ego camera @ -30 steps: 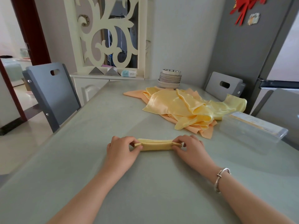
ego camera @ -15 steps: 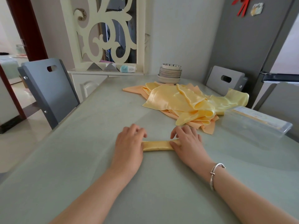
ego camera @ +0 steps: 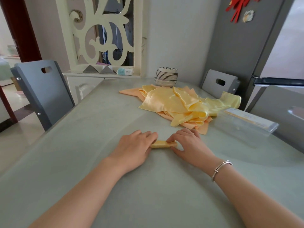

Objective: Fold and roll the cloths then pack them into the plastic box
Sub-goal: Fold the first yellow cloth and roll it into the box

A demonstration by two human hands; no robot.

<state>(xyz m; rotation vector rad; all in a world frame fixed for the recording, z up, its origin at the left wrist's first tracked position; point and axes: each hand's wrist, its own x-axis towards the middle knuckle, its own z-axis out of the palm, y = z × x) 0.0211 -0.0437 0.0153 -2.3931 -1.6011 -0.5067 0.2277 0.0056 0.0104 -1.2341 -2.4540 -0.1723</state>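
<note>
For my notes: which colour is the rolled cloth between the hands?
Pale yellow, like the satin pile behind it. The rolled cloth shows best in the head view.

On the table [ego camera: 82, 162], near the person, a rolled cloth [ego camera: 162, 144] lies crosswise between the left hand [ego camera: 136, 145] and the right hand [ego camera: 189, 145], both resting on its ends. Beyond them, toward the far right, a heap of loose cloths [ego camera: 181, 106] lies spread. Behind the heap, against the wall, stands a stack of plates [ego camera: 166, 76]. Right of the heap sits the plastic box [ego camera: 245, 124], perhaps holding something, though its contents are unclear. A chair [ego camera: 42, 91] stands at the table's left edge.
</note>
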